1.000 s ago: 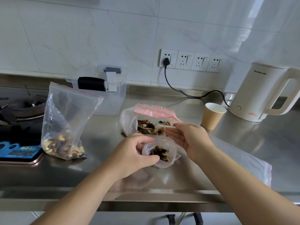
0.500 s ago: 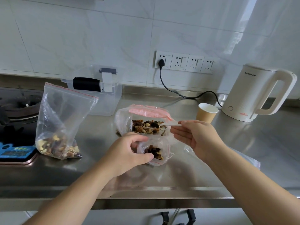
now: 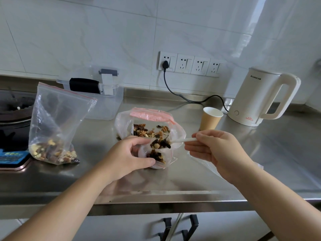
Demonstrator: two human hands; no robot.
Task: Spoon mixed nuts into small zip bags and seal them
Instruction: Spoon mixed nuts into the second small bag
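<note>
At frame centre, left hand (image 3: 128,156) gripping one small clear bag (image 3: 161,158), right hand (image 3: 215,150) pinching one white plastic spoon (image 3: 182,140) heaped with nuts (image 3: 160,143); two larger crinkled bags (image 3: 57,122) behind.

Small bag (image 3: 157,158): clear, mouth standing open, sitting upright on the worktop (image 3: 243,162), partly filled with mixed nuts. Spoon (image 3: 180,140): white, lying roughly level just above that mouth, bowl heaped with nuts. Source bag (image 3: 149,126): clear with pink zip strip, slumping open directly behind the small bag, nuts showing inside. Large bag (image 3: 57,126): standing upright well to the left, nuts pooling at its bottom.
</note>
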